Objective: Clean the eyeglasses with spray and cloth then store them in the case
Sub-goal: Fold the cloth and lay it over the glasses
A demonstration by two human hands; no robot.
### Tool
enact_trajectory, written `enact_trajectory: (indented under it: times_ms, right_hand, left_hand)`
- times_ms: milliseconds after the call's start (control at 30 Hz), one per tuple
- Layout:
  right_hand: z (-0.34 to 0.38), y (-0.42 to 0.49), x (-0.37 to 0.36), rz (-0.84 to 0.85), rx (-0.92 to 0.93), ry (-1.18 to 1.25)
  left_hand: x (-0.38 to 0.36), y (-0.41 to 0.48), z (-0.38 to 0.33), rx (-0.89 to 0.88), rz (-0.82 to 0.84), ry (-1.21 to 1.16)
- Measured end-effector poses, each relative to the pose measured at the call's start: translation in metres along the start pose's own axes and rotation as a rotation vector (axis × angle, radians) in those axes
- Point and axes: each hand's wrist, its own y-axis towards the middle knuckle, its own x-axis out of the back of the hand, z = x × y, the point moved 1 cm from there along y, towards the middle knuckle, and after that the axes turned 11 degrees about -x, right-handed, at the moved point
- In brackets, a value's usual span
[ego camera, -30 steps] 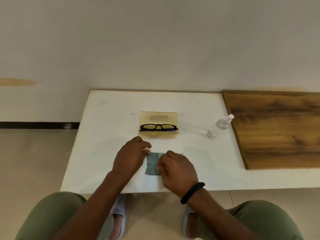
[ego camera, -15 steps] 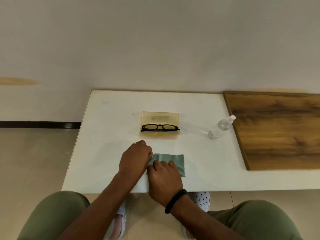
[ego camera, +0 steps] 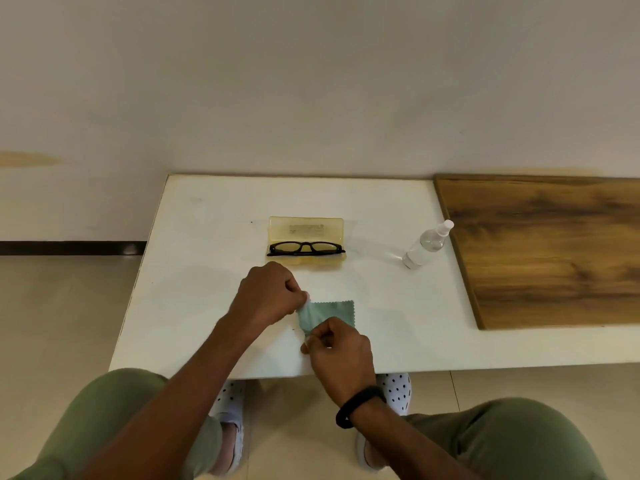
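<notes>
Flat a moment ago, the teal cleaning cloth (ego camera: 333, 310) now lifts at its left edge, our left hand (ego camera: 268, 299) fingers clamped on its far corner, our right hand (ego camera: 341, 355) fingers on the near corner

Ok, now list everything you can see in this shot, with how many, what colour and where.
eyeglasses: 1, black frame, lying in the open case
case: 1, translucent yellow, open, middle of the table
spray bottle: 1, clear with white nozzle, right of the case, beside the board
cloth: 1, grey-green, near the table's front edge, between the hands
table: 1, white, against the wall
wooden board: 1, brown, right of the table
wristband: 1, black, on the right wrist
shoes: 2, white with black dots, on the floor below the table edge
trousers: 1 pair, olive green, bottom of view
left hand: 1, pinching the cloth's left corner
right hand: 1, pinching the cloth's near edge
</notes>
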Motion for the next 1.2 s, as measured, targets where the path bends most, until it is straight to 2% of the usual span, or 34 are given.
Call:
enact_trajectory:
  times_ms: [100,267,467,767,967,1067,1200]
  right_hand:
    - [-0.009,0.004,0.011,0.025,-0.127,0.099]
    - [-0.02,0.012,0.032,-0.025,-0.193,0.118]
    - [-0.027,0.017,0.041,-0.038,-0.242,0.035]
    - [-0.032,0.017,0.048,-0.022,-0.254,-0.11]
    - [-0.033,0.02,0.06,-0.017,-0.213,-0.298]
    - [-0.033,0.023,0.069,-0.097,-0.105,-0.435]
    - [-0.02,0.033,0.077,-0.159,0.092,-0.454]
  left_hand:
    - [-0.009,0.006,-0.013,-0.009,0.026,-0.022]
    - [-0.024,0.023,-0.034,-0.031,0.083,0.109]
    - [-0.05,0.038,-0.046,-0.03,0.148,0.252]
    - [-0.073,0.046,-0.057,-0.047,0.13,0.327]
    - [-0.06,0.039,-0.05,-0.053,0.095,0.333]
    - [-0.043,0.018,-0.04,-0.174,0.054,0.381]
    - [-0.041,-0.011,-0.025,-0.328,0.131,0.343]
